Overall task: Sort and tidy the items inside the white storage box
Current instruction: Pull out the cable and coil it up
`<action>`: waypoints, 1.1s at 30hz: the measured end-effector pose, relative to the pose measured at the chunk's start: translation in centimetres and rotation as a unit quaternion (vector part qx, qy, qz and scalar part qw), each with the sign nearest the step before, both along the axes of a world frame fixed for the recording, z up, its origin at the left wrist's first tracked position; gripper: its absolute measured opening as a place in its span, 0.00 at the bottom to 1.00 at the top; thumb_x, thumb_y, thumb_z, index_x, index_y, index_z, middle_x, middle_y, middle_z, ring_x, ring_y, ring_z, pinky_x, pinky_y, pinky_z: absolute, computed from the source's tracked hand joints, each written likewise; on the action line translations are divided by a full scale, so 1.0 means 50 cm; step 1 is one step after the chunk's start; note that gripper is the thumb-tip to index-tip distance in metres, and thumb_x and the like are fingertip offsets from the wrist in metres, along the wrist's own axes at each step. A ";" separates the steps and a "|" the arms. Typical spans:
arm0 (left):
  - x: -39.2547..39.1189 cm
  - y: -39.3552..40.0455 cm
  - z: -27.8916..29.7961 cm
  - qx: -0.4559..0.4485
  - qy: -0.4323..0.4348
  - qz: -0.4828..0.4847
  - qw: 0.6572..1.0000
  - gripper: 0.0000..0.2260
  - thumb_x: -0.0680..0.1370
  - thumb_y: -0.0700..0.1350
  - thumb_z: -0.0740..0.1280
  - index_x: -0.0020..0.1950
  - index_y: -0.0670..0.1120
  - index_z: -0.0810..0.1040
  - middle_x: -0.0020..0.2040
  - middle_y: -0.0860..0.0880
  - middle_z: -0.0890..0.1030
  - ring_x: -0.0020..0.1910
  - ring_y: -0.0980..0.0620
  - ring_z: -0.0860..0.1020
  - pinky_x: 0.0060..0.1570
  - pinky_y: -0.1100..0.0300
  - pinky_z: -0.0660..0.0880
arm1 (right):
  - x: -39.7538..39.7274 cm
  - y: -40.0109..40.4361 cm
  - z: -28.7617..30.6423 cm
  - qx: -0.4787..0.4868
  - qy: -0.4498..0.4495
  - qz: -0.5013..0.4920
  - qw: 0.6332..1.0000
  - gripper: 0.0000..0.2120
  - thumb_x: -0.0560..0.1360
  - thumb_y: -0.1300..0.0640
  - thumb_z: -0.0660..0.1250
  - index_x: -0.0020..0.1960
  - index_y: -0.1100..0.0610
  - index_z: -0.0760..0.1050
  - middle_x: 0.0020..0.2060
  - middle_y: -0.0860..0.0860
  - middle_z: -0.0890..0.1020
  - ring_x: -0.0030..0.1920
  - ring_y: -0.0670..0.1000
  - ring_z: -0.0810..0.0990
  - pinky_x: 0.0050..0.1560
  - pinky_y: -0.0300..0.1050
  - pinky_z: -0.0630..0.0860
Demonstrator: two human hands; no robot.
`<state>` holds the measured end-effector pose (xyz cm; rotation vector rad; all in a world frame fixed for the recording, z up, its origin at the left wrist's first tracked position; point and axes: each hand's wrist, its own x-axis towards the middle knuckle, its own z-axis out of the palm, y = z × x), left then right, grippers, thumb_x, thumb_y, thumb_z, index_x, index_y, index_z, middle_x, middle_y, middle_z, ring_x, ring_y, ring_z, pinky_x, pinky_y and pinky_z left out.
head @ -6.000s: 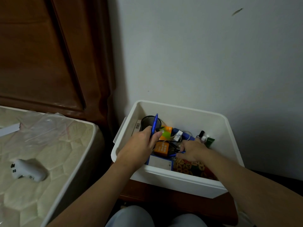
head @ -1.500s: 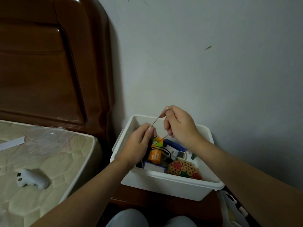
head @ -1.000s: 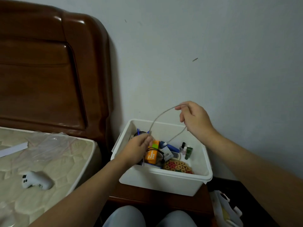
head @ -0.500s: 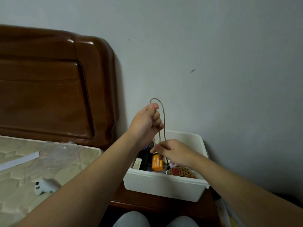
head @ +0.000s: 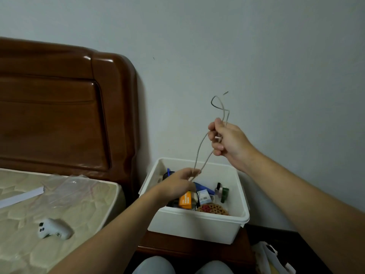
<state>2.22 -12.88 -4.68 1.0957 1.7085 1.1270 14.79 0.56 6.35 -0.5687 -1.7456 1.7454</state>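
The white storage box (head: 197, 226) stands on a dark wooden nightstand (head: 189, 249) against the wall. A thin grey cable (head: 199, 149) runs between my hands in loops. My right hand (head: 227, 141) is raised above the box, fist closed around the cable, with a loop sticking up above it. My left hand (head: 177, 184) hovers over the box's left side and pinches the cable's lower end. Inside the box lie an orange pack (head: 185, 200), a blue item (head: 201, 187), a small green bottle (head: 224, 194), a woven coaster (head: 213, 209) and a black cup (head: 166, 175).
A mattress (head: 49, 214) lies to the left with a white game controller (head: 53, 231), a clear plastic bag (head: 67, 186) and a white strip (head: 21, 196). The brown headboard (head: 65, 115) rises behind it. A white bag (head: 270, 258) sits on the floor at the right.
My right hand has risen from the box to hold the cable high, while my left hand has dropped from above to the box's left side. The cable now hangs between them.
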 end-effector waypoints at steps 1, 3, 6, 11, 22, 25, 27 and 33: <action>0.011 -0.001 -0.002 0.004 0.008 -0.017 1.000 0.22 0.80 0.36 0.67 0.73 0.48 0.75 0.71 0.57 0.77 0.70 0.57 0.74 0.71 0.56 0.72 | 0.008 0.003 0.011 -0.004 0.006 -0.005 1.000 0.16 0.88 0.47 0.57 0.50 0.55 0.77 0.32 0.47 0.78 0.25 0.46 0.64 0.25 0.40 0.66; 0.025 -0.002 -0.006 0.033 0.017 -0.021 0.999 0.10 0.83 0.42 0.68 0.63 0.43 0.81 0.62 0.54 0.84 0.62 0.58 0.81 0.64 0.60 0.76 | 0.027 0.010 0.026 -0.007 0.019 -0.023 1.000 0.16 0.88 0.47 0.57 0.51 0.55 0.77 0.32 0.46 0.78 0.24 0.46 0.64 0.25 0.40 0.65; 0.050 -0.015 0.015 0.065 -0.003 -0.042 0.997 0.10 0.87 0.47 0.62 0.57 0.45 0.81 0.51 0.49 0.87 0.52 0.59 0.84 0.49 0.70 0.76 | 0.063 0.021 0.040 -0.019 0.039 -0.074 0.996 0.15 0.87 0.49 0.58 0.53 0.55 0.80 0.32 0.46 0.77 0.24 0.46 0.63 0.24 0.40 0.63; 0.103 -0.038 0.043 0.104 -0.069 -0.069 0.990 0.12 0.88 0.47 0.58 0.57 0.43 0.80 0.40 0.45 0.82 0.44 0.48 0.83 0.55 0.53 0.79 | 0.141 0.033 0.037 -0.020 -0.011 -0.105 0.994 0.07 0.82 0.53 0.68 0.56 0.56 0.78 0.39 0.49 0.81 0.25 0.46 0.68 0.24 0.39 0.66; 0.252 -0.171 -0.007 0.052 -0.165 -0.073 0.982 0.14 0.88 0.48 0.59 0.57 0.45 0.84 0.35 0.48 0.74 0.29 0.53 0.70 0.45 0.50 0.80 | 0.301 -0.155 -0.160 -0.112 -0.022 0.055 0.992 0.13 0.80 0.61 0.70 0.64 0.62 0.80 0.48 0.54 0.88 0.45 0.52 0.86 0.46 0.42 0.84; 0.267 -0.225 -0.051 0.015 -0.175 -0.054 0.983 0.15 0.88 0.47 0.59 0.58 0.44 0.85 0.39 0.46 0.78 0.31 0.52 0.73 0.38 0.56 0.78 | 0.329 -0.212 -0.235 -0.097 -0.033 0.025 0.994 0.10 0.82 0.64 0.68 0.62 0.60 0.81 0.47 0.55 0.87 0.45 0.52 0.87 0.46 0.40 0.83; 0.273 -0.251 -0.083 -0.008 -0.180 -0.005 0.984 0.15 0.88 0.48 0.59 0.62 0.43 0.83 0.42 0.44 0.82 0.32 0.52 0.76 0.36 0.57 0.78 | 0.342 -0.237 -0.278 -0.089 -0.026 -0.010 0.996 0.10 0.83 0.66 0.66 0.61 0.58 0.82 0.43 0.53 0.85 0.42 0.50 0.85 0.43 0.39 0.82; 0.288 -0.265 -0.120 0.005 -0.278 0.043 0.960 0.16 0.87 0.55 0.58 0.67 0.53 0.82 0.62 0.43 0.85 0.62 0.41 0.83 0.62 0.40 0.79 | 0.350 -0.284 -0.336 0.077 -0.105 0.043 0.991 0.09 0.81 0.62 0.72 0.59 0.57 0.86 0.42 0.52 0.89 0.38 0.48 0.85 0.40 0.41 0.81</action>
